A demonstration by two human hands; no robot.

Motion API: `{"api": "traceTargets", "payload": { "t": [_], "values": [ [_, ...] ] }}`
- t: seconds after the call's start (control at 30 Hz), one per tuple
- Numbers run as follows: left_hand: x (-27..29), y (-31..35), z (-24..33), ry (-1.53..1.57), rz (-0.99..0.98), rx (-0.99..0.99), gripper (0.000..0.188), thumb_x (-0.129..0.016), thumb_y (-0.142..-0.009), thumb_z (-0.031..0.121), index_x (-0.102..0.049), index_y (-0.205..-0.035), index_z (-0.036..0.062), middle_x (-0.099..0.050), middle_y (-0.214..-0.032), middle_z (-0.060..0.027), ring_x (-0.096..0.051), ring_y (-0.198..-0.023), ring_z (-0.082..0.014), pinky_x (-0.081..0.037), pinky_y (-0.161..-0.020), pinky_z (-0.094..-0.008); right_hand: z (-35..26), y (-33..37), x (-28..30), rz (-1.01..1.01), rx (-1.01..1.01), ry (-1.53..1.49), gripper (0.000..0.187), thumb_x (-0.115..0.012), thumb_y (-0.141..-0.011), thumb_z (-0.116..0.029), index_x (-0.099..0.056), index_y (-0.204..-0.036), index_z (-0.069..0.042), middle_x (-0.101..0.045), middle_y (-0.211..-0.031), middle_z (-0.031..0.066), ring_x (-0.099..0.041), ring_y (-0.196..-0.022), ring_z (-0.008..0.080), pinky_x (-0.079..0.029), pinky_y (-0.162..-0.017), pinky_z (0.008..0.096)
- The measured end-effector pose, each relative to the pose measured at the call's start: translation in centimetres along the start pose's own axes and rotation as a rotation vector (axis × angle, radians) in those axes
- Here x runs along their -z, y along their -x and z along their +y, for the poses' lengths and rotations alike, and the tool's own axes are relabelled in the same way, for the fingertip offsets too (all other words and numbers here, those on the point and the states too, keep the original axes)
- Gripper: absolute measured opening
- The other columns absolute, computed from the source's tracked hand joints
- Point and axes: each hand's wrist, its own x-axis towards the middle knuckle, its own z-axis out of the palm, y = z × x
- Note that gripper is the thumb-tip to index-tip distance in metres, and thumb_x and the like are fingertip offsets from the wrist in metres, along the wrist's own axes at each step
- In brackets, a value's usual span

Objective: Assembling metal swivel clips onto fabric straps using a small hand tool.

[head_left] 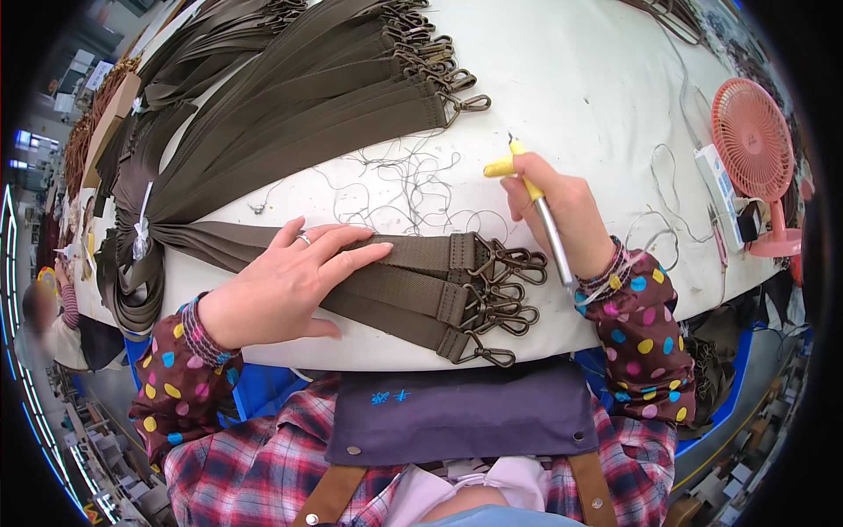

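My left hand (pixel 290 285) lies spread and flat on a fanned group of dark olive webbing straps (pixel 399 288). Their stitched ends carry bronze swivel snap hooks (pixel 505 312) near the table's front edge. To the right of the straps, my right hand (pixel 562 206) is closed around a pen-shaped tool (pixel 551 233). The tool has a silver barrel, a yellow front part and a fine dark metal point aimed away from me. Something yellow, perhaps tape on a fingertip, sticks out to the left by the tool. The point is apart from the straps.
A large bundle of similar straps (pixel 307 132) with hooks lies far left, tied by a white tie (pixel 142 230). Loose thread ends (pixel 408 180) litter the white table (pixel 580 97). On the right stand a pink fan (pixel 752 140) and a white power strip (pixel 718 184). Another person sits far left.
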Motion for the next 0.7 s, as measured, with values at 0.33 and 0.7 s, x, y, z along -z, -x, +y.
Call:
{"api": "traceTargets", "payload": {
  "t": [0.33,0.7],
  "values": [
    [-2.5,-2.1,-1.5,-0.237,0.164,0.128,0.049,-0.067,-0.062,0.005,-0.055,-0.109,0.0102,-0.059,-0.095,-0.0060,-0.058,-0.083,-0.0261,-0.046,-0.078,-0.0351,0.1,-0.3,0.6,0.079,-0.052,-0.098,0.009,-0.056,-0.093,-0.010,-0.055,-0.102,-0.008,-0.056,-0.061,0.0063,-0.058,-0.052,0.0166,-0.046,-0.049,0.0276],
    [1.6,2.6,-0.1,-0.169,0.124,0.385,0.051,-0.066,-0.069,-0.004,-0.054,-0.118,0.0057,-0.065,-0.091,-0.0184,-0.065,-0.082,-0.0327,-0.053,-0.072,-0.0355,-0.1,-0.5,1.9,0.140,-0.121,-0.095,0.008,-0.054,-0.095,-0.012,-0.055,-0.101,-0.007,-0.054,-0.059,0.0031,-0.056,-0.052,0.0131,-0.044,-0.050,0.0251]
  ]
}}
